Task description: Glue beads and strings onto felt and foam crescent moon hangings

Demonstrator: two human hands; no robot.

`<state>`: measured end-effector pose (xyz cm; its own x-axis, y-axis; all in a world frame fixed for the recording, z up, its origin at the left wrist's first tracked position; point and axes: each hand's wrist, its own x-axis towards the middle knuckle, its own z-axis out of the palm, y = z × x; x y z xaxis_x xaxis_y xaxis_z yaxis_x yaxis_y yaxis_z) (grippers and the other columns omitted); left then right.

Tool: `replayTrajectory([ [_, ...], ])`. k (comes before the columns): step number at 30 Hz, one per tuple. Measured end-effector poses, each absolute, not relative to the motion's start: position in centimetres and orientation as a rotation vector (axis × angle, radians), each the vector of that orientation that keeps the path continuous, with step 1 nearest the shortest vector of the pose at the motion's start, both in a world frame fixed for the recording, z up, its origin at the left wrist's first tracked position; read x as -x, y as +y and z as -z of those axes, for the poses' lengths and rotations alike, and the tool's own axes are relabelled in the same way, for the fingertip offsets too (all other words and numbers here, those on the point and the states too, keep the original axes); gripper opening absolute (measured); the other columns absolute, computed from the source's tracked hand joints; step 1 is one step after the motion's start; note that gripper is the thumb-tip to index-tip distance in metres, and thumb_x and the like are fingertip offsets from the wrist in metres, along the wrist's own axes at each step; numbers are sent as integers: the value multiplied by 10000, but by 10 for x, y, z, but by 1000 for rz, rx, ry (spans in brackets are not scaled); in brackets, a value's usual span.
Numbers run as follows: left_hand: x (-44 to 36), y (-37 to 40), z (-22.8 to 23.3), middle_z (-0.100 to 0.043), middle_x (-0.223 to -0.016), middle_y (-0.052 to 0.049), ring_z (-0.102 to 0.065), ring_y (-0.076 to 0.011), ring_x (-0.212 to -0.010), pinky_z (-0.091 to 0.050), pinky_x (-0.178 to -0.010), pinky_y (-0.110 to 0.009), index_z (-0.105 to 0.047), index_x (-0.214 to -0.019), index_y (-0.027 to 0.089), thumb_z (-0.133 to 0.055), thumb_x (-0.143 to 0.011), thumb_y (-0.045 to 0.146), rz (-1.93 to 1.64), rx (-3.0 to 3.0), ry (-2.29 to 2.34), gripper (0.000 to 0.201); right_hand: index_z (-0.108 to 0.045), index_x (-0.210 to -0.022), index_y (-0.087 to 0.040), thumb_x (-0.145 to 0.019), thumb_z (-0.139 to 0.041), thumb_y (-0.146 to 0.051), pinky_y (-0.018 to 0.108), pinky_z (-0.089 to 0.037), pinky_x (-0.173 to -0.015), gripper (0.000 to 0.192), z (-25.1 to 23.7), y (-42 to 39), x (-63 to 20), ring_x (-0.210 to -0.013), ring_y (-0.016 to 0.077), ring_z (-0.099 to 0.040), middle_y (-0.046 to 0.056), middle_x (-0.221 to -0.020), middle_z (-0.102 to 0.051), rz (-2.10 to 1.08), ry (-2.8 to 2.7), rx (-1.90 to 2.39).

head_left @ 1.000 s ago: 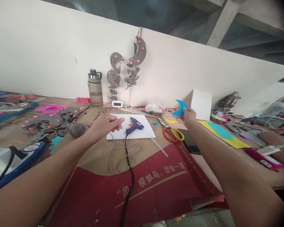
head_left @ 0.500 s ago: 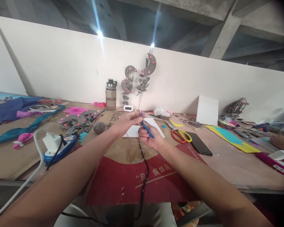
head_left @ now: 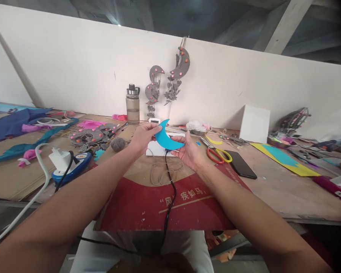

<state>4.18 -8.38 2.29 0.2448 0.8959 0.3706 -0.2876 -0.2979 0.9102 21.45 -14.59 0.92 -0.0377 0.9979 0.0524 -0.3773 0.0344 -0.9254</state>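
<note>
A bright blue crescent moon cutout point(head_left: 165, 141) is held up between my two hands, its flat face towards me and its hollow side up and to the right. My left hand point(head_left: 144, 139) pinches its upper left part between thumb and fingers. Around the lower right tip are the fingers of my right hand point(head_left: 190, 152), closed lightly on it. Below and behind the hands lies a white pad point(head_left: 153, 151), partly covered by them. A loop of thin cord point(head_left: 159, 178) and a black cable point(head_left: 173, 189) lie on the red and tan board point(head_left: 125, 212) beneath.
Right of my hands lie scissors point(head_left: 218, 154) and a black phone point(head_left: 241, 167). On the left are a grey yarn ball point(head_left: 118, 143), a blue power strip point(head_left: 71, 170) and grey felt pieces point(head_left: 88, 137). A water bottle point(head_left: 133, 106) stands behind; grey moon hangings point(head_left: 182, 64) hang on the wall.
The blue crescent was edge-on between my fingertips and now turns its broad face to me. My hands have moved slightly apart. The view has tilted down a little.
</note>
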Motion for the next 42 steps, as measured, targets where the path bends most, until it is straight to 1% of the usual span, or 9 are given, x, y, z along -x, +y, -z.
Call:
replayTrajectory([
  [5,-40,-81,-22,-631,-688,-5,-514,-89,-592,-440,-586,-231,-684,-753,149,-782,-654,444,-1338,-1386,630,327,-641,-835,-180,-688,-765,-492,235,-512,-560,366,-3,-147,-214,-574,88,-551,-7,-746,-631,-1249,-1267,900],
  [11,-43,-88,-27,-724,-886,-87,-656,-194,-832,-514,-747,-309,-698,-888,145,-612,-773,628,-1204,-1235,478,505,-653,-816,-170,-691,-740,-483,226,-463,-537,348,5,-149,-207,-498,71,-508,-30,-610,-597,-1134,-1276,929],
  [14,-48,-91,-25,-728,-924,-95,-671,-210,-881,-521,-815,-336,-693,-992,142,-680,-783,497,-1088,-1196,374,412,-659,-803,-168,-684,-738,-501,230,-461,-540,363,8,-149,-204,-498,83,-523,-31,-562,-584,-1084,-1257,953],
  [18,-49,-92,-25,-703,-825,-65,-672,-166,-774,-525,-803,-315,-665,-946,116,-746,-750,205,-1121,-1103,342,230,-663,-816,-172,-663,-748,-515,250,-484,-570,385,7,-148,-204,-529,96,-551,-15,-615,-619,-1086,-1299,982],
  [23,-25,-78,-43,-605,-692,2,-586,-86,-584,-506,-654,-236,-620,-896,119,-643,-827,155,-1252,-992,276,81,-636,-851,-188,-724,-705,-399,251,-434,-559,256,4,-144,-213,-556,84,-514,-11,-753,-636,-995,-1388,1061],
  [27,-5,-66,-50,-593,-671,-12,-563,-91,-540,-496,-586,-236,-601,-859,103,-638,-811,146,-1184,-1041,400,74,-661,-852,-191,-791,-655,-239,287,-430,-673,79,8,-146,-211,-685,124,-535,7,-790,-633,-585,-1775,1170],
  [33,-7,-69,-44,-610,-634,-36,-566,-114,-518,-546,-608,-308,-565,-753,119,-703,-741,149,-1024,-1194,634,142,-681,-772,-184,-756,-726,-163,420,-361,-934,52,19,-157,-198,-977,229,-502,78,-949,-614,-89,-2257,1189],
  [37,-14,-73,-35,-627,-677,-35,-542,-105,-485,-529,-544,-304,-605,-843,120,-769,-713,233,-932,-1352,662,238,-565,-749,-188,-844,-553,-117,330,-402,-800,119,12,-160,-199,-831,174,-532,33,-807,-604,-170,-2081,1150],
  [42,-28,-79,-24,-660,-786,-62,-570,-100,-583,-498,-559,-253,-620,-848,110,-785,-715,308,-811,-1463,560,291,-433,-839,-228,-897,-433,-231,267,-383,-622,58,4,-161,-200,-607,123,-508,-37,-711,-560,-489,-1757,1141],
])
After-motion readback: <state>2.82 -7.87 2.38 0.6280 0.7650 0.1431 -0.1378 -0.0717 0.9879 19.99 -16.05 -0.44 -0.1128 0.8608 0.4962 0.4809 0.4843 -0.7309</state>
